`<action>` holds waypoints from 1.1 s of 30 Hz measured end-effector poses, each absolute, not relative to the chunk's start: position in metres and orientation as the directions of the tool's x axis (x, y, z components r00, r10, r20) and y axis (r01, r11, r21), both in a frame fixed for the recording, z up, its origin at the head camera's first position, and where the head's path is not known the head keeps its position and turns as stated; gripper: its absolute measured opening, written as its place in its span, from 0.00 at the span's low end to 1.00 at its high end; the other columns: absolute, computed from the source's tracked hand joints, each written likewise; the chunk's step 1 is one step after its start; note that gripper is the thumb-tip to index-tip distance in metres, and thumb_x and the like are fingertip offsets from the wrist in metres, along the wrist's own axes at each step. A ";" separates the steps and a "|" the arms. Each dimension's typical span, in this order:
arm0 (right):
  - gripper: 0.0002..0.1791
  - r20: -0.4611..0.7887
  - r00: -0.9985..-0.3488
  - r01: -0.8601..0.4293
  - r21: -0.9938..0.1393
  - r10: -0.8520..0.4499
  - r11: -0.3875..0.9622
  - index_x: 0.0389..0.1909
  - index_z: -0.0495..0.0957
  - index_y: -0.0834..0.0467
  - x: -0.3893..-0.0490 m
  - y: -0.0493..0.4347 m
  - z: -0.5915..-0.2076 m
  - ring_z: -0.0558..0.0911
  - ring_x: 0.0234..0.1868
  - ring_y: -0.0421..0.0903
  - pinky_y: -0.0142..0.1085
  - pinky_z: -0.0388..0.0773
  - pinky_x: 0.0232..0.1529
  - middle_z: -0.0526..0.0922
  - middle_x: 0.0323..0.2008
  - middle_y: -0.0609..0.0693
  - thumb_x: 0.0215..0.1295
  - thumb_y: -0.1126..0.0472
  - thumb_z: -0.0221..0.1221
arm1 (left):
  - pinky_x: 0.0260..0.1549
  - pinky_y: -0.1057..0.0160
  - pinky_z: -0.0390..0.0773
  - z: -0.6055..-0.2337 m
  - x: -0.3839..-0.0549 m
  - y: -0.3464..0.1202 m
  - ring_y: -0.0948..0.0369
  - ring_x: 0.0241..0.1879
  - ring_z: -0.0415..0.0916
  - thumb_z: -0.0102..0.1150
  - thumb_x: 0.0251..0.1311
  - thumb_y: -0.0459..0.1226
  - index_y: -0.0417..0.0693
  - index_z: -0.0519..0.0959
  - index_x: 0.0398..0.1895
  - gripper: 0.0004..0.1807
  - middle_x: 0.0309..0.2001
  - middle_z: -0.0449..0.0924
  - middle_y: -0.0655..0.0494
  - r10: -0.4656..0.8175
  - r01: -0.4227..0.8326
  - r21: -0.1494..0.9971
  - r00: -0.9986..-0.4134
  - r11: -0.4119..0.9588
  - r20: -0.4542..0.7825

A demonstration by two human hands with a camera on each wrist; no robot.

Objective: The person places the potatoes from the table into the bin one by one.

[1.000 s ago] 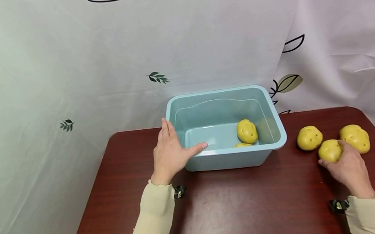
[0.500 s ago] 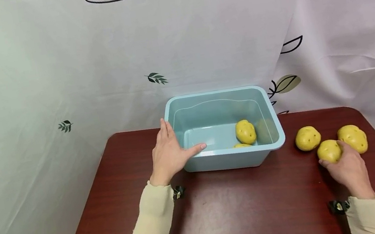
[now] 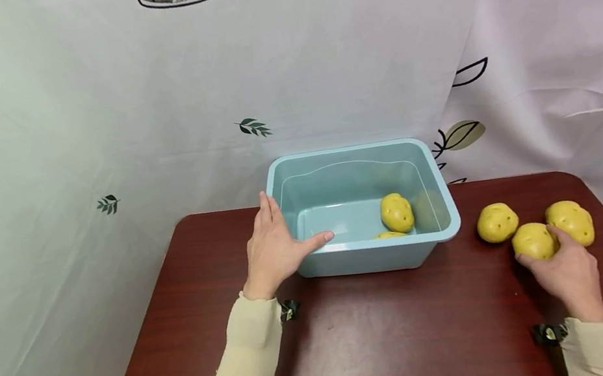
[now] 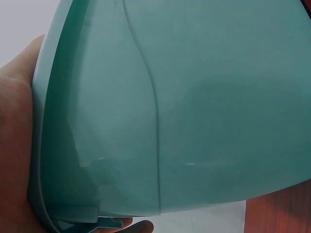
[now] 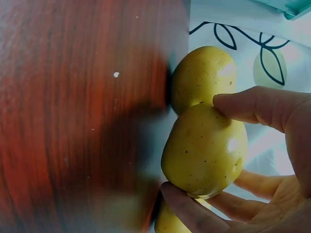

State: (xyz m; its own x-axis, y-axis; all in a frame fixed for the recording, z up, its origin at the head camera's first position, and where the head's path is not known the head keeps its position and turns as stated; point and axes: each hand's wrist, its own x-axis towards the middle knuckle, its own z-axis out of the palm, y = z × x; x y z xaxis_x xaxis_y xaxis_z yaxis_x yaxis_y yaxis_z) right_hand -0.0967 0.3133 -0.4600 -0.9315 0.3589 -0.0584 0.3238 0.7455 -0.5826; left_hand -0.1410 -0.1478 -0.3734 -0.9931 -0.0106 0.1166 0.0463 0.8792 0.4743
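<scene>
In the head view my left hand (image 3: 272, 248) lies at the near left corner of a light blue plastic bin (image 3: 372, 257), fingers straight along its left side and thumb over the front rim. In the left wrist view, its palm sits against the bin's rim (image 4: 40, 111). My right hand (image 3: 569, 270) grips a yellow potato (image 3: 532, 241) between thumb and fingers, at the table's right side. Whether that potato touches the table I cannot tell. One potato (image 3: 497, 223) is left of it and another potato (image 3: 572, 223) right of it, partly behind my fingers.
Inside the bin, toward its right end, lies one potato (image 3: 397, 212); a second potato (image 3: 390, 234) is mostly hidden by the front wall. The dark red wooden table (image 3: 389, 332) ends at a white patterned cloth (image 3: 341, 63) behind and beside it.
My right hand has shifted slightly to the right, and more of the gripped potato shows now. The left hand and the bin have stayed in place.
</scene>
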 end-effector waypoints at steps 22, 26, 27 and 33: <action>0.46 0.025 -0.909 0.314 -0.617 0.417 0.721 0.74 0.59 0.67 -0.090 0.309 -0.454 0.70 0.52 0.77 0.64 0.66 0.47 0.71 0.60 0.77 0.61 0.50 0.66 | 0.51 0.39 0.74 -0.374 -0.140 -0.147 0.49 0.77 0.48 0.57 0.39 0.80 0.35 0.47 0.79 0.76 0.81 0.36 0.45 -0.013 0.044 0.460 -0.993 0.887 0.120; 0.46 0.040 -0.908 0.304 -0.621 0.417 0.722 0.74 0.60 0.66 -0.089 0.307 -0.451 0.71 0.51 0.77 0.64 0.66 0.46 0.72 0.58 0.77 0.61 0.50 0.66 | 0.51 0.39 0.75 -0.374 -0.140 -0.147 0.49 0.77 0.47 0.56 0.38 0.81 0.36 0.46 0.80 0.77 0.81 0.36 0.46 -0.013 0.044 0.457 -0.993 0.888 0.119; 0.46 0.042 -0.908 0.302 -0.622 0.417 0.722 0.75 0.60 0.66 -0.089 0.306 -0.450 0.71 0.52 0.77 0.64 0.66 0.46 0.72 0.58 0.77 0.61 0.49 0.66 | 0.51 0.39 0.75 -0.374 -0.140 -0.147 0.49 0.77 0.47 0.56 0.38 0.81 0.36 0.46 0.80 0.77 0.81 0.36 0.46 -0.014 0.043 0.459 -0.993 0.887 0.119; 0.46 0.067 -0.904 0.286 -0.640 0.423 0.713 0.75 0.60 0.65 -0.089 0.302 -0.444 0.71 0.53 0.76 0.64 0.66 0.48 0.73 0.57 0.76 0.60 0.50 0.66 | 0.51 0.39 0.75 -0.373 -0.140 -0.148 0.50 0.78 0.46 0.55 0.38 0.82 0.36 0.45 0.80 0.77 0.82 0.34 0.47 -0.013 0.042 0.464 -0.993 0.885 0.115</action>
State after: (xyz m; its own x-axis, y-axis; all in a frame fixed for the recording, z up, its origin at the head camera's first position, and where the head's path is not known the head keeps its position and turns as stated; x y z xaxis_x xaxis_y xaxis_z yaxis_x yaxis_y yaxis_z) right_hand -0.0895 0.3016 -0.4436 -0.9037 0.4228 0.0669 0.2864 0.7133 -0.6397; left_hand -0.1405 -0.1477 -0.3731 -0.9933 -0.0131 0.1151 0.0421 0.8849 0.4639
